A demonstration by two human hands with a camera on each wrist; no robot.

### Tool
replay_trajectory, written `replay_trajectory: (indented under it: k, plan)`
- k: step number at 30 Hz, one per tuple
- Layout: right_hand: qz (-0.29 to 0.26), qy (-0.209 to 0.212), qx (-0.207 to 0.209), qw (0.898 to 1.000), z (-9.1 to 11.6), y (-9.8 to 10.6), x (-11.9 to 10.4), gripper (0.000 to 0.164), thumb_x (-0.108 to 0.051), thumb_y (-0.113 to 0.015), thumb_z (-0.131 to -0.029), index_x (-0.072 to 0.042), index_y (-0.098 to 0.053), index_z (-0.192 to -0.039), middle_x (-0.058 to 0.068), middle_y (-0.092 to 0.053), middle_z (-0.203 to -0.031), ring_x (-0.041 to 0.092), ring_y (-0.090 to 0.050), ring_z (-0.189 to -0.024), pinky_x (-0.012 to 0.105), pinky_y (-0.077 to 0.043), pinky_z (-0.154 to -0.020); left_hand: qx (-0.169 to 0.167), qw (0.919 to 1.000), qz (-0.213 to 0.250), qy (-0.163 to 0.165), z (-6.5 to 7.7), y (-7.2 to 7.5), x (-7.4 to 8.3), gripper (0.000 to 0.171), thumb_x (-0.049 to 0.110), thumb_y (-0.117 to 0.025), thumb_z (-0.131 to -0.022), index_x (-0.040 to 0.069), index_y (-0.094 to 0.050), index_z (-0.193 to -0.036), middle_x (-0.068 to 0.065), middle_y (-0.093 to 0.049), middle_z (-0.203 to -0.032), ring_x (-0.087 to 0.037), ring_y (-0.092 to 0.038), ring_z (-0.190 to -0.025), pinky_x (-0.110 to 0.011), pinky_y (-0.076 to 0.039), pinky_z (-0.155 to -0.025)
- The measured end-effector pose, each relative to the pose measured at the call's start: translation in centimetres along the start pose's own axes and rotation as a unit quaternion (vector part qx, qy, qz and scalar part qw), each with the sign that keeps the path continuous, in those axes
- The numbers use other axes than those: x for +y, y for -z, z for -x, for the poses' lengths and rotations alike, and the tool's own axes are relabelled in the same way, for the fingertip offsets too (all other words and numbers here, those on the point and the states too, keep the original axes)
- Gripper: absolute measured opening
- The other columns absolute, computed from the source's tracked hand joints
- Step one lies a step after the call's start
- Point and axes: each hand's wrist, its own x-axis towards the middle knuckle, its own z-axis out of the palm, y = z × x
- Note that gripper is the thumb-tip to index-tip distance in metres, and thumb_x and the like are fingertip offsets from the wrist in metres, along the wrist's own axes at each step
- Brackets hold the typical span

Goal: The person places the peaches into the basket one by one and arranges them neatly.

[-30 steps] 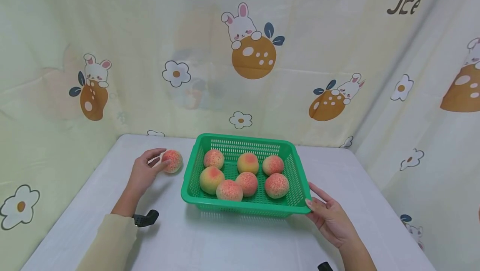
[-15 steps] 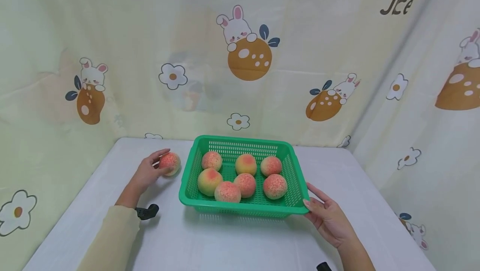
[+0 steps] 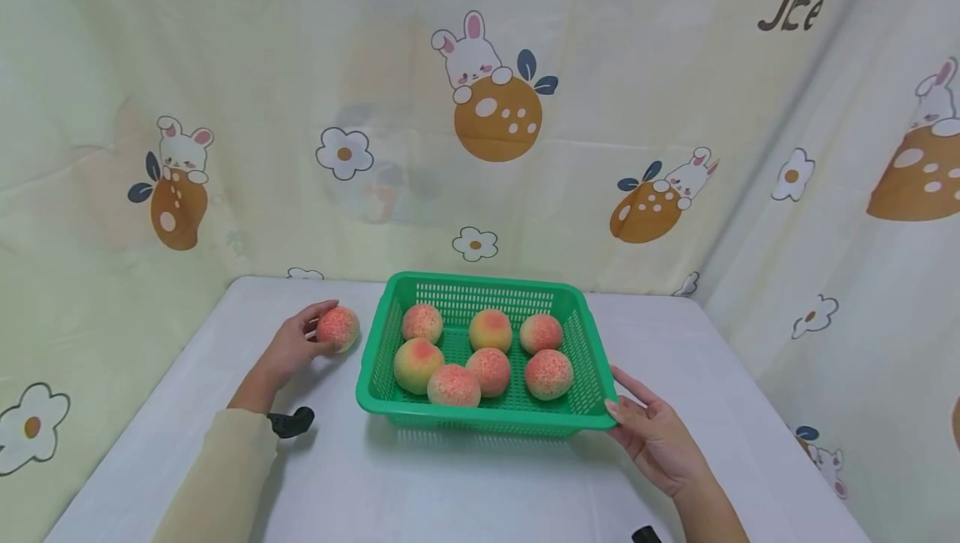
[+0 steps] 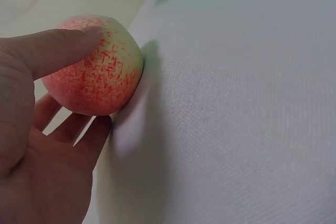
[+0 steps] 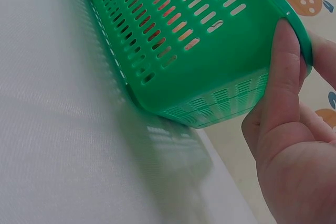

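My left hand point(image 3: 294, 344) holds a speckled red and pale yellow peach point(image 3: 339, 329) at the table's far left. In the left wrist view the thumb point(image 4: 63, 51) lies across this peach point(image 4: 100, 77), and the other fingers reach round its far side. At the near right corner of a green plastic basket point(image 3: 487, 418), my right hand point(image 3: 656, 439) pinches the rim. The right wrist view has the thumb point(image 5: 286, 72) against the basket's outer wall point(image 5: 226, 66), just under the rim. Several peaches lie inside, one of them a yellower peach point(image 3: 418, 366) on the left.
A white cloth covers the table point(image 3: 450, 493). Behind it hangs a pale curtain point(image 3: 390, 42) printed with rabbits and flowers, and more curtain rises at both sides. A black device point(image 3: 292, 422) sits on the left wrist.
My left hand has settled more closely round the peach, which stays beside the basket. The head view has shifted slightly. The right hand keeps its hold on the rim.
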Motion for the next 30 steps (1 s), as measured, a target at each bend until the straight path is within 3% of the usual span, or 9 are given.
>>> replay_trajectory:
  k: [12, 20, 30]
  plan:
    - [-0.001, 0.004, -0.005, 1.0, 0.0, 0.1, 0.2, 0.06, 0.001, -0.056, -0.102, -0.017, -0.039, -0.157, 0.004, -0.072, -0.117, 0.014, -0.073, -0.105, 0.029, -0.058, -0.093, 0.021, 0.9994, -0.025, 0.012, 0.7, 0.2, -0.1, 0.08, 0.01, -0.074, -0.093, 0.019, -0.033, -0.161, -0.018, -0.031, -0.165, -0.046, -0.032, -0.149, -0.061, -0.038, -0.117]
    - [0.002, 0.005, -0.003, 1.0, 0.1, 0.1, 0.1, 0.057, 0.0, -0.057, -0.102, -0.019, -0.044, -0.155, 0.003, -0.072, -0.118, 0.014, -0.074, -0.105, 0.029, -0.058, -0.093, 0.02, 0.9991, -0.032, -0.022, 1.7, 0.3, 0.2, 0.081, 0.014, -0.077, -0.09, 0.014, -0.035, -0.16, -0.02, -0.036, -0.162, -0.046, -0.038, -0.145, -0.062, -0.043, -0.112]
    - [-0.005, 0.015, -0.019, 1.0, 0.2, -0.1, 0.1, 0.058, 0.002, -0.055, -0.103, -0.016, -0.041, -0.156, 0.005, -0.072, -0.119, 0.014, -0.073, -0.105, 0.029, -0.058, -0.093, 0.037, 0.9967, -0.037, -0.063, 3.6, 0.1, 1.8, 0.081, 0.022, -0.082, -0.088, 0.013, -0.04, -0.156, -0.018, -0.044, -0.155, -0.043, -0.051, -0.135, -0.054, -0.054, -0.103]
